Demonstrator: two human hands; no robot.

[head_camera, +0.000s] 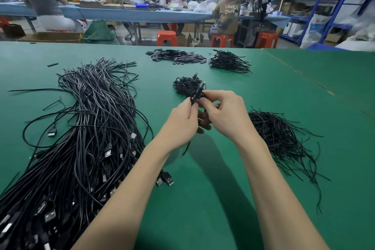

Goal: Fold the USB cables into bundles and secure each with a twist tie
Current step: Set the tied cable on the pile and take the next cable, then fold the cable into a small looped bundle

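Our left hand [183, 122] and right hand [224, 115] meet above the green table [223, 178], fingers of both curled around a small folded cable bundle [196, 96]; its loop pokes up between our thumbs. Just beyond lies a pile of finished bundles [187, 86]. Twist ties [280, 140] sit at our right, and loose USB cables [85, 138] sprawl at our left.

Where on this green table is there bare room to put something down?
Bare mat lies right of the twist ties and finished bundles. More lies near the front edge, between the forearms. The left is crowded by loose USB cables; the hands work before a small bundle pile.
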